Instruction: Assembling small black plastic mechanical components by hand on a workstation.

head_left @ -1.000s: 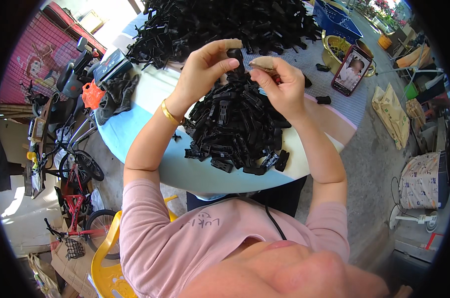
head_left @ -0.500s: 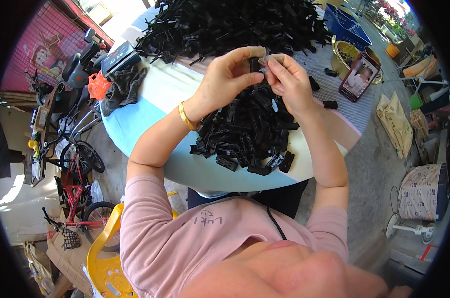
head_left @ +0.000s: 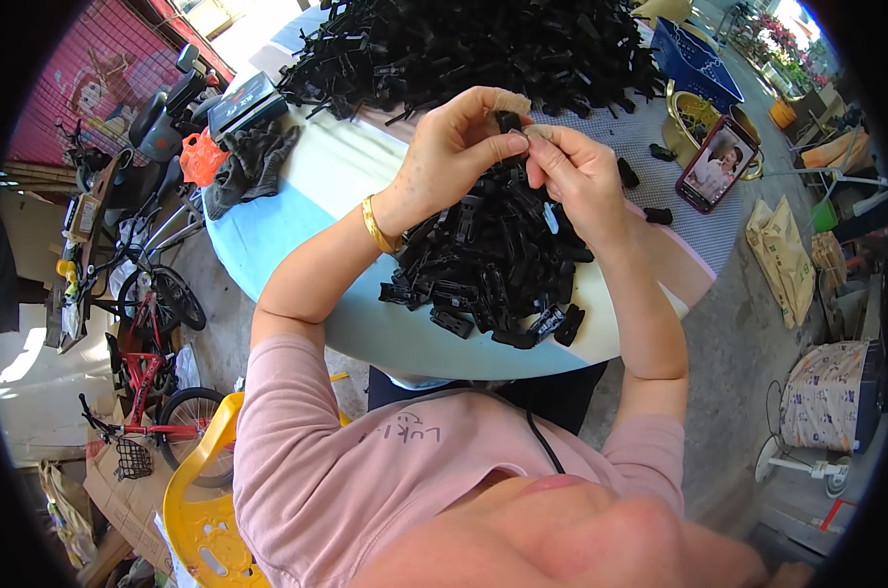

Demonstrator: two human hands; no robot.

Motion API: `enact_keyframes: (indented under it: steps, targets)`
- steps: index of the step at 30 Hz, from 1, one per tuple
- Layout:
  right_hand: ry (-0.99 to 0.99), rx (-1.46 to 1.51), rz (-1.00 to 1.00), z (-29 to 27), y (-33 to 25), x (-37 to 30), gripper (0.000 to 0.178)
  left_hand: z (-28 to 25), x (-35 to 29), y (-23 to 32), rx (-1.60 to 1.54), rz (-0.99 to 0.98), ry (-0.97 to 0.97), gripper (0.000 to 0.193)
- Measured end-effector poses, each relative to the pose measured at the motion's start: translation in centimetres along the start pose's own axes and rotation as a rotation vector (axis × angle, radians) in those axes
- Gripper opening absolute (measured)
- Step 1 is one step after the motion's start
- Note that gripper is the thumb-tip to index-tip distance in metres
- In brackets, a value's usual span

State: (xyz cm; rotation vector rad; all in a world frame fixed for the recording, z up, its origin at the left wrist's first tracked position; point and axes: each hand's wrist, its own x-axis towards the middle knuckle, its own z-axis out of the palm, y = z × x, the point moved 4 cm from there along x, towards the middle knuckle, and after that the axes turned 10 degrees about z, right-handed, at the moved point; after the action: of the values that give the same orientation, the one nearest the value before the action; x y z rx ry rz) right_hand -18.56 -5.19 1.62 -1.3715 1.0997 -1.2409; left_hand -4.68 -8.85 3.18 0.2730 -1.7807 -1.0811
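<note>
Above the table my left hand [head_left: 458, 147] pinches a small black plastic piece [head_left: 508, 121] between thumb and fingers. My right hand [head_left: 583, 178] meets it there, thumb and forefinger pressed together at the piece's edge; whatever lies between these fingertips is too small to make out. Tape-like wraps show on some fingertips. Below both hands spreads a heap of black plastic parts [head_left: 488, 265], with a small pale blue piece [head_left: 551, 218] near my right wrist. A far larger pile of similar black parts [head_left: 473, 54] covers the back of the table.
The round table [head_left: 316, 196] has a pale, coloured cover. On its right are a phone [head_left: 718, 165] showing video, a gold-coloured pot [head_left: 673, 127] and a blue basket [head_left: 694, 59]. At left lie a dark cloth [head_left: 253, 171] and a box [head_left: 246, 106]. A yellow chair [head_left: 204, 500] stands nearby.
My hands stay together at the black piece, with small shifts of the fingers. The right fingertips have turned slightly downward. The whole view has shifted a little.
</note>
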Motion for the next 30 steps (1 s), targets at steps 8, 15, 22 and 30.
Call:
enact_keyframes:
  steps: [8, 15, 22, 30]
  targets:
    - [0.041, -0.035, 0.044, 0.0, 0.1, -0.3, 0.016, 0.2, -0.5, -0.2, 0.284, 0.212, 0.126, 0.021]
    - [0.042, 0.023, -0.031, -0.7, 0.2, 0.4, 0.016, 0.4, 0.0, 1.2, 0.406, 0.054, 0.027, 0.035]
    - [0.032, -0.238, -0.199, -1.0, -0.3, 0.1, 0.022, 1.2, -0.1, 3.0, 0.533, 0.092, -0.164, 0.065]
    - [-0.139, 0.129, -0.203, -1.5, -1.5, 0.0, 0.019, -0.8, 0.6, 1.8, -0.377, -0.16, -0.325, 0.065]
